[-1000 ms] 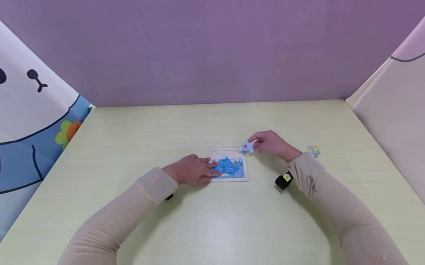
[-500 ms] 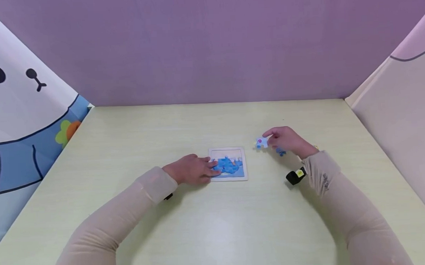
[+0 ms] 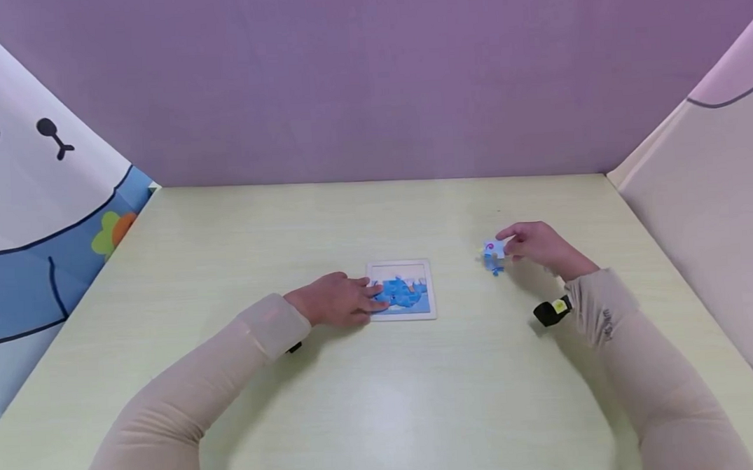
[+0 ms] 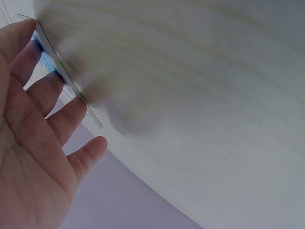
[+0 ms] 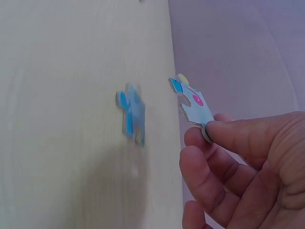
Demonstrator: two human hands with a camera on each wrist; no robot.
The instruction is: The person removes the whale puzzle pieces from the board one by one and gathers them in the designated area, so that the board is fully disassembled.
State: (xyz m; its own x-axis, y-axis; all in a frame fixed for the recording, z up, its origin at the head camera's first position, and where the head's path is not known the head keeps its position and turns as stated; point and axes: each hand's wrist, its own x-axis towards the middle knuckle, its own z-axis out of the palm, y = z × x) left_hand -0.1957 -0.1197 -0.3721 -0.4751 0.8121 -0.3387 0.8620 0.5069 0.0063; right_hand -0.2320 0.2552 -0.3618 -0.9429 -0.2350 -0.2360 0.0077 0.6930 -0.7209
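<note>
Head view: the left hand (image 3: 335, 301) rests flat, fingers relaxed, on the puzzle tray (image 3: 401, 291); at its 3 o'clock the right hand (image 3: 537, 245) pinches a puzzle piece (image 3: 492, 249) above a blue piece (image 3: 495, 264).

Left wrist: straight fingers (image 4: 55, 88) touch the tray's edge.

Right wrist: the pinched piece hovers (apparently mid-sorting); setting it down calls for clearing the blue piece.

We see even, soft, bright light from above, with a pale sheen on the near worktop (image 3: 384, 403) and faint shadows under both forearms. The head view is sharp, bowing slightly at its edges. Both wrist views are motion-blurred: the worktop grain smears, and the blue puzzle piece (image 5: 132, 113) looks soft.
</note>
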